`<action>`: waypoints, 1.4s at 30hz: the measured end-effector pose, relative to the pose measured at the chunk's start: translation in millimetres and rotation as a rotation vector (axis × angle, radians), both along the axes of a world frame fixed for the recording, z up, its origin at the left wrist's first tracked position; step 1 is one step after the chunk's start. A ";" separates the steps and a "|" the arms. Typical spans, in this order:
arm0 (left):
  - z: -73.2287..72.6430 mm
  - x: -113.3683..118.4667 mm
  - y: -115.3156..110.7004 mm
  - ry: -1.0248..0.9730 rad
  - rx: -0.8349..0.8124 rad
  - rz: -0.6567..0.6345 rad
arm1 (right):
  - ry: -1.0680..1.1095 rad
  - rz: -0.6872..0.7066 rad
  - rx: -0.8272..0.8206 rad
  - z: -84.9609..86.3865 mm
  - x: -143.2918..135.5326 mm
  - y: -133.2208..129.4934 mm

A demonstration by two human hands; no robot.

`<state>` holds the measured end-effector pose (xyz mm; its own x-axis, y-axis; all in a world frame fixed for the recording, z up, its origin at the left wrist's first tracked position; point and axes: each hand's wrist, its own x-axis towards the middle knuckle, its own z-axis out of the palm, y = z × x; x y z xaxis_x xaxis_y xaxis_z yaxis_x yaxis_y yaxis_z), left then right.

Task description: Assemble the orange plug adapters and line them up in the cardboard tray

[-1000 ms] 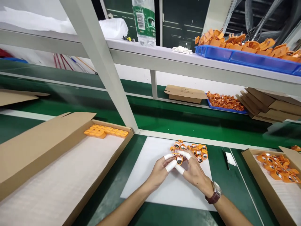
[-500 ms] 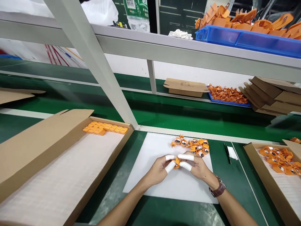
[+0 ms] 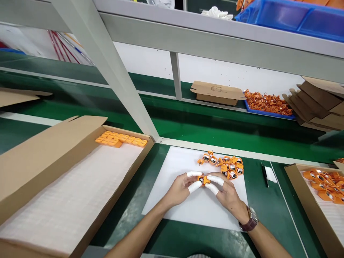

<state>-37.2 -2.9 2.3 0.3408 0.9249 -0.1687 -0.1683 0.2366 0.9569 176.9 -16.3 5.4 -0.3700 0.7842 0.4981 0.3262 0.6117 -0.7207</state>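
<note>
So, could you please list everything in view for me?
Bench: one, green, foreground
Sheet: one, white, centre
Held part: one, orange, above sheet
Loose parts: about a dozen, orange, on sheet
Left box: one, brown, left
Neat pieces: many, orange, left box
Right box: one, brown, right
Boxed parts: several, orange, right box
Slim item: one, black, beside sheet
Slip: one, white, beside slim item
Carton: one, brown, beyond bench
Tray: one, blue, beside carton
Small parts: many, orange, tray
Box stack: one, brown, far right
Shelf: one, grey, across top
Bin: one, blue, on shelf
Bundle: one, white, on shelf
Watch: one, brown-strapped, right wrist
Left hand: one, white-tipped, holding part
Right hand: one, white-tipped, holding part
</note>
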 end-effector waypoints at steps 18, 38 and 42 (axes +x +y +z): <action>0.6 -6.0 -3.7 0.034 0.064 0.000 | 0.312 0.088 -0.536 -11.4 -11.8 -4.9; -13.0 4.4 -15.6 0.218 0.244 0.018 | 0.328 0.084 -0.643 -20.8 -19.3 -5.4; -12.4 6.4 -16.0 0.243 0.250 0.032 | 0.294 0.107 -0.652 -16.1 -14.8 -6.0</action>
